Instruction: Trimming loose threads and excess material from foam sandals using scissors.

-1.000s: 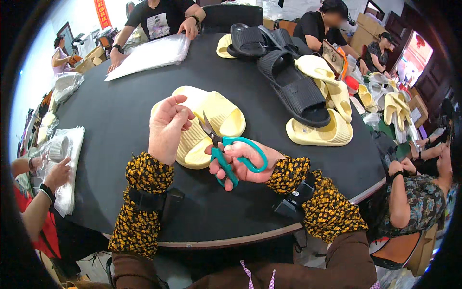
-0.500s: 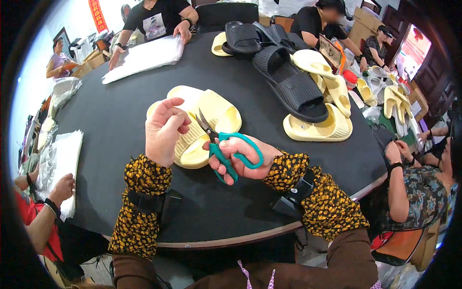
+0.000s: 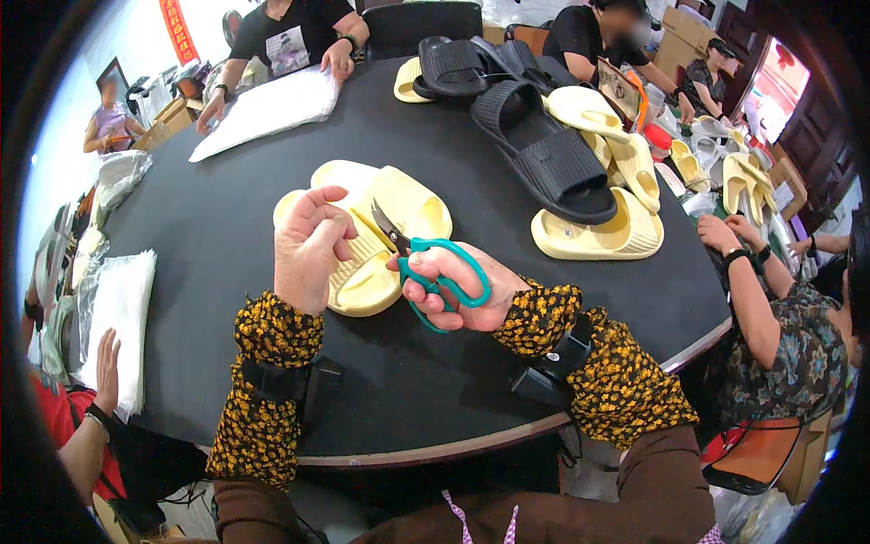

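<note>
Two yellow slippers [image 3: 367, 279] lie centrally beyond the right hand [image 3: 494, 299], which grips teal-handled scissors [image 3: 413, 247], handles closer than before (blades now nearly together); whether the curled left hand [image 3: 306, 249] pinches anything is unclear.

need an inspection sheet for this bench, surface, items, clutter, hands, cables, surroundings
Surface: dark table with a curved, pale edge.
Items: teal-handled scissors; pair of pale yellow slippers lying in front of the person.
Clutter: black slipper among more black and pale yellow ones at the right far side; white plastic stacks at the far side and left.
Grip: right grip holds the scissors; left grip half curled above the slippers, contents unclear.
Cables: thin dark strands below the lower-left edge, possibly cables.
Surroundings: co-workers around the table, black chair, cardboard boxes.
</note>
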Available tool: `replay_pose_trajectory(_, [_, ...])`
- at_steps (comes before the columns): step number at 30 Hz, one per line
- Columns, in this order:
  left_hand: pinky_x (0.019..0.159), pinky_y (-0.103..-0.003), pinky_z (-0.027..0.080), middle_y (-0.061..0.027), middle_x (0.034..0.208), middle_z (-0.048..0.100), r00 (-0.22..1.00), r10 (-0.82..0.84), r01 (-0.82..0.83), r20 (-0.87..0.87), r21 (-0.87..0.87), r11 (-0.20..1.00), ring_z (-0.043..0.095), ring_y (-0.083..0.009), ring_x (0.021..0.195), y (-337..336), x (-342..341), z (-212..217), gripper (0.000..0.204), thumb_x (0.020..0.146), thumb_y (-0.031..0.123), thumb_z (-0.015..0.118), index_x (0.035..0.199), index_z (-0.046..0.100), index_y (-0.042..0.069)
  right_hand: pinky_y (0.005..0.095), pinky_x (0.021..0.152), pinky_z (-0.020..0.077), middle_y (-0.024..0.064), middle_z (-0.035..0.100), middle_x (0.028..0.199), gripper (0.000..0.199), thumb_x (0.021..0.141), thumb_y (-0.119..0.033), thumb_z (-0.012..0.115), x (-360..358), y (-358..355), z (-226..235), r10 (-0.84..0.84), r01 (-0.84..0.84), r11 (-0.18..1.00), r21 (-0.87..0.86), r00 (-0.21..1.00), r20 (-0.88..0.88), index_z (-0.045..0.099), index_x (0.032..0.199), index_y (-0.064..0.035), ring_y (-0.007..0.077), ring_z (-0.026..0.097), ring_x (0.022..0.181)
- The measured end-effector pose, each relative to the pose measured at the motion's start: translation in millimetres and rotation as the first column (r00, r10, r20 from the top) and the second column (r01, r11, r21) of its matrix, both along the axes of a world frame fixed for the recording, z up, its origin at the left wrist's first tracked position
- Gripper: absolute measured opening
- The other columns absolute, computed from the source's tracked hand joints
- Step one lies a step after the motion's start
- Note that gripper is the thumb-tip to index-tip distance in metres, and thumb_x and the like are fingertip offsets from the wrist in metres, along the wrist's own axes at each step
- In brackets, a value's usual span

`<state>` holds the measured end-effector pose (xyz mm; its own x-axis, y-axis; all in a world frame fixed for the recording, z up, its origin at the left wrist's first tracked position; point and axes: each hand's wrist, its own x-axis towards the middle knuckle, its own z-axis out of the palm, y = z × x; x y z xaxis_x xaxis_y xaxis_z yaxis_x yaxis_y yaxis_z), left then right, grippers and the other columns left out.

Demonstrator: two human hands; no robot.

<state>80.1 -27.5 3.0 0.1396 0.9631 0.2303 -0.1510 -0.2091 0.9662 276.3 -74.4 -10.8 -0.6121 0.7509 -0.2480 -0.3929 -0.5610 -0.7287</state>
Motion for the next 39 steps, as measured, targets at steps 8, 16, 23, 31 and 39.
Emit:
replay_pose_trajectory(8, [0.051, -0.017, 0.037, -0.0054, 0.077, 0.056, 0.999, 0.012, -0.013, 0.031, 0.015, 1.000, 0.045, -0.0053, 0.054, 1, -6, -1, 0.025, 0.083, -0.002, 0.046, 0.108, 0.051, -0.002, 0.0198, 0.036, 0.0334, 0.0009, 0.050, 0.074, 0.035, 0.087, -0.018, 0.053, 3, 3, 2, -0.044, 0.041, 0.993, 0.107, 0.999, 0.023, 0.042, 0.113, 0.0016, 0.0065, 0.043, 0.051])
replay_pose_trajectory(16, [0.043, -0.016, 0.029, -0.0064, 0.077, 0.057, 0.981, -0.103, 0.112, 0.164, -0.050, 0.992, 0.038, -0.0030, 0.048, -12, 1, 3, 0.028, 0.082, -0.004, 0.047, 0.110, 0.051, 0.000, 0.0203, 0.040, 0.0354, 0.0014, 0.049, 0.074, 0.033, 0.088, -0.020, 0.050, 11, 10, 7, -0.206, 0.193, 0.955, 0.227, 0.978, 0.035, 0.043, 0.112, 0.0010, 0.0054, 0.043, 0.052])
replay_pose_trajectory(23, [0.056, -0.018, 0.041, -0.0019, 0.077, 0.059, 0.888, -0.425, 0.428, -0.174, -0.021, 0.903, 0.052, -0.0058, 0.065, -62, 31, 6, 0.016, 0.084, -0.003, 0.053, 0.099, 0.057, 0.001, 0.0218, 0.042, 0.0364, 0.0028, 0.050, 0.075, 0.033, 0.088, -0.021, 0.054, 10, 13, 2, -0.346, 0.341, 0.927, 0.155, 0.938, 0.006, 0.045, 0.111, 0.0007, 0.0068, 0.046, 0.057])
replay_pose_trajectory(31, [0.063, -0.025, 0.049, -0.0062, 0.080, 0.064, 0.647, -0.507, 0.625, -0.569, 0.014, 0.781, 0.063, -0.0134, 0.073, -116, 14, 30, 0.017, 0.079, -0.006, 0.053, 0.091, 0.061, 0.002, 0.0220, 0.041, 0.0362, 0.0027, 0.050, 0.074, 0.030, 0.088, -0.020, 0.055, 12, 10, -3, -0.379, 0.371, 0.915, 0.162, 0.925, 0.023, 0.046, 0.108, 0.0001, 0.0072, 0.046, 0.055])
replay_pose_trajectory(39, [0.061, -0.031, 0.052, -0.0090, 0.086, 0.064, 0.506, -0.618, 0.761, -0.602, -0.026, 0.648, 0.064, -0.0258, 0.073, -167, -36, 52, 0.022, 0.073, -0.008, 0.057, 0.092, 0.061, 0.003, 0.0220, 0.042, 0.0345, 0.0014, 0.050, 0.073, 0.026, 0.087, -0.020, 0.054, 7, 15, -11, -0.372, 0.361, 0.921, 0.146, 0.926, 0.062, 0.047, 0.105, -0.0027, 0.0070, 0.045, 0.055])
